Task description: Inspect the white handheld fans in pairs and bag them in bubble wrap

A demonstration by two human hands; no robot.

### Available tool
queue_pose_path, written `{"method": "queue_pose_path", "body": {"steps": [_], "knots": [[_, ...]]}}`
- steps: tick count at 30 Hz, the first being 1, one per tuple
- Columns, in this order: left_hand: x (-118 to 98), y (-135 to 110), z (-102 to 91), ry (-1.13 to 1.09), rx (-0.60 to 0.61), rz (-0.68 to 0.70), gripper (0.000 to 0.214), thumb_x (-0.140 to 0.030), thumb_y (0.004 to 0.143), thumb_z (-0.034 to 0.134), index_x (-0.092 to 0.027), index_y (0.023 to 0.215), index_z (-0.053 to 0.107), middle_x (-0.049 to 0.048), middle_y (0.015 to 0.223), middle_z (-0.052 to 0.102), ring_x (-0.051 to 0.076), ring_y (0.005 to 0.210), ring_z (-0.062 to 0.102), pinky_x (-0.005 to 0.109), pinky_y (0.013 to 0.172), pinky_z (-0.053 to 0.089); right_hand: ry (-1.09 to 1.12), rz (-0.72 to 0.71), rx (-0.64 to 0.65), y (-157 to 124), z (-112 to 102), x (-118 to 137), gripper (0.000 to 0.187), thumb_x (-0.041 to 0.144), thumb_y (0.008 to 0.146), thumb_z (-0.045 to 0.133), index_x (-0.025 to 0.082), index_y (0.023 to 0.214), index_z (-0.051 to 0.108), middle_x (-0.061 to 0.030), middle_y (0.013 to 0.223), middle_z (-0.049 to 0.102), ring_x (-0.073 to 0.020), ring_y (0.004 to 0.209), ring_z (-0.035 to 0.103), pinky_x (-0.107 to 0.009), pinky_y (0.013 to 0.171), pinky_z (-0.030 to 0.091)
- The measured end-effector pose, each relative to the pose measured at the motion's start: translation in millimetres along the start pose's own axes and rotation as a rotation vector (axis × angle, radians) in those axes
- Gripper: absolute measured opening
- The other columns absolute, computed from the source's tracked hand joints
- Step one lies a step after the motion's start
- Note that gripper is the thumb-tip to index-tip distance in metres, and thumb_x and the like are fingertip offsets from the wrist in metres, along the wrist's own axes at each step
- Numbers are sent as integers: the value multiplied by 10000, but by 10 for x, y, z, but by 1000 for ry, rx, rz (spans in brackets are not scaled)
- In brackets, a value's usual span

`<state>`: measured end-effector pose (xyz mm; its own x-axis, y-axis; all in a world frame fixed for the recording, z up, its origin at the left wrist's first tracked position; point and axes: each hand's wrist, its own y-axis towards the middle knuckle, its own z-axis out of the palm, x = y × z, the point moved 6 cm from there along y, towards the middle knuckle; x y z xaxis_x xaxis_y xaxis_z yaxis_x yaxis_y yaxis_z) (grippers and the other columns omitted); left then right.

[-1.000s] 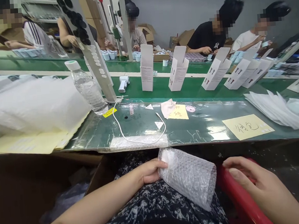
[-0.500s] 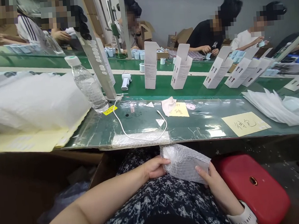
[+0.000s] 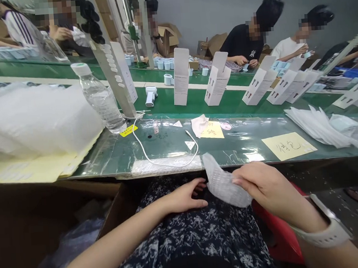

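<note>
My right hand point(image 3: 264, 183) is shut on a flattened piece of clear bubble wrap point(image 3: 223, 184), which hangs from its fingers over my lap. My left hand point(image 3: 183, 197) lies open on my floral skirt point(image 3: 186, 235), its fingertips close beside the wrap's lower edge and holding nothing. Just beyond the hands, a white charging cable point(image 3: 165, 164) curves across a plastic-covered green workbench point(image 3: 238, 146). A strip of bubble wrap point(image 3: 159, 166) lies along the bench's near edge.
A water bottle point(image 3: 100, 100) and a white plastic bag pile point(image 3: 33, 119) stand at the left; white bags point(image 3: 322, 128) lie at the right. Several white boxes point(image 3: 181, 76) stand on a green belt. A red stool point(image 3: 280, 229) sits at my right, a cardboard box point(image 3: 50, 228) at my left. Co-workers sit opposite.
The rolled bubble wrap is now flattened and has moved up toward the bench. My right hand has taken it and my left hand has let go. The view has tilted slightly.
</note>
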<state>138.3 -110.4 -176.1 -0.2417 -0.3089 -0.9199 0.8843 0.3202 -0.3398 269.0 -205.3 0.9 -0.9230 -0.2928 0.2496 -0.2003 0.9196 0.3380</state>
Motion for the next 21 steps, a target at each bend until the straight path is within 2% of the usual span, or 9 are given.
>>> {"method": "queue_pose_path", "body": {"steps": [4,7,9,11,12,14,16,18,21], "knots": [[-489,-172,128,319,-35,324,909,-400,620,859,-204,1418,470,144,1468,488,339,1340,446,495,1146,300,107,-133,-21,142,-105,140,356,307,1040,418,182,776,623,3,617,590,-139,569,525,-291,583,368],[-453,-129,146,137,-75,321,729,-506,627,830,-130,1222,640,151,1259,660,337,1172,598,467,1050,428,249,-87,-23,156,-61,80,331,336,1016,483,197,756,633,9,600,555,-146,582,492,-296,588,354],[-345,-94,117,-8,-120,280,606,-589,662,775,-107,1025,720,140,1067,739,311,1018,674,435,954,504,427,33,-70,80,39,-63,320,390,983,541,215,739,650,-2,619,548,-163,610,496,-296,584,373],[-271,-101,59,-63,-210,263,564,-622,668,754,-114,911,737,121,964,760,289,936,694,412,903,530,719,199,-156,-76,216,-246,322,559,894,613,245,877,685,-32,755,612,-195,705,562,-306,620,444],[-256,-118,34,-68,-252,265,547,-619,681,746,-121,907,736,113,958,762,281,928,694,404,899,531,879,284,-185,-171,346,-321,453,664,810,643,265,1024,674,-55,888,651,-220,799,606,-325,674,491],[-256,-163,-1,-70,-323,277,503,-590,719,730,-133,931,734,100,987,759,270,946,686,392,918,520,1109,443,-169,-350,666,-388,911,791,622,692,293,1358,493,-107,1214,633,-287,1063,622,-402,877,525],[-263,-194,-9,-70,-366,280,454,-557,736,729,-138,911,736,95,990,757,268,943,681,386,914,517,1127,596,-136,-485,960,-383,1084,738,577,780,263,1460,369,-145,1388,552,-324,1250,544,-468,1049,442],[-257,-196,0,-67,-387,280,424,-543,728,738,-144,869,733,92,982,754,270,933,677,381,897,518,1011,749,-182,-569,1144,-369,929,683,626,794,196,1362,504,-178,1370,578,-358,1271,533,-521,1094,393],[-210,-168,6,-60,-414,270,414,-535,701,755,-148,843,718,88,955,749,273,929,668,379,893,511,855,917,-295,-615,1253,-343,634,684,721,697,144,1054,691,-197,1165,704,-402,1147,619,-567,1037,437]]}}
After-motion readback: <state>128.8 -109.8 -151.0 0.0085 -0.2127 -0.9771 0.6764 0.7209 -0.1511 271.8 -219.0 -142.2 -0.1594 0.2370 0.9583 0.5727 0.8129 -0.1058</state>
